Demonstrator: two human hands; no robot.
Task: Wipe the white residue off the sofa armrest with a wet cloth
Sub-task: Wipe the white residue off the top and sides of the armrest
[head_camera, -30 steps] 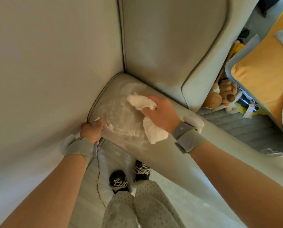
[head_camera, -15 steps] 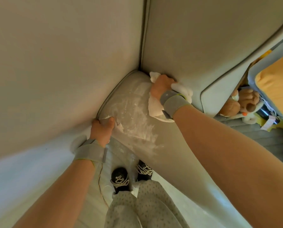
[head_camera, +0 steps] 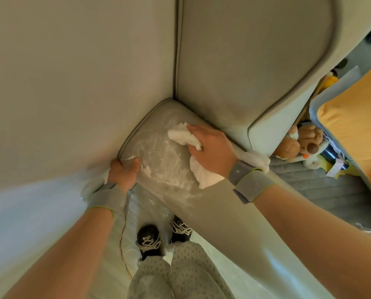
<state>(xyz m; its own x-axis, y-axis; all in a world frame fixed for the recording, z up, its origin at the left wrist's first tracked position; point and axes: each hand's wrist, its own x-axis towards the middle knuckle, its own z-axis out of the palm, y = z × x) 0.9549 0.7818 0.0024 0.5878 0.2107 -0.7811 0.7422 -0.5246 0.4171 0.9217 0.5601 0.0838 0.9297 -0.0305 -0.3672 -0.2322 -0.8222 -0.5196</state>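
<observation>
The grey sofa armrest (head_camera: 156,124) runs from the wall corner toward me, its top smeared with white residue (head_camera: 165,160). My right hand (head_camera: 212,149) presses a crumpled white cloth (head_camera: 184,137) flat on the armrest's far right part, with more cloth trailing under the palm. My left hand (head_camera: 124,171) grips the armrest's near left edge, thumb on top beside a thicker white patch.
A beige wall (head_camera: 72,83) stands at the left and the sofa's back cushion (head_camera: 255,61) rises behind the armrest. Plush toys (head_camera: 303,143) and an orange pillow (head_camera: 357,130) lie at the right. My two shoes (head_camera: 150,240) stand on the floor below.
My right hand has pulled the cloth back from the far corner by the back cushion toward the middle of the armrest. My left hand keeps its grip on the edge.
</observation>
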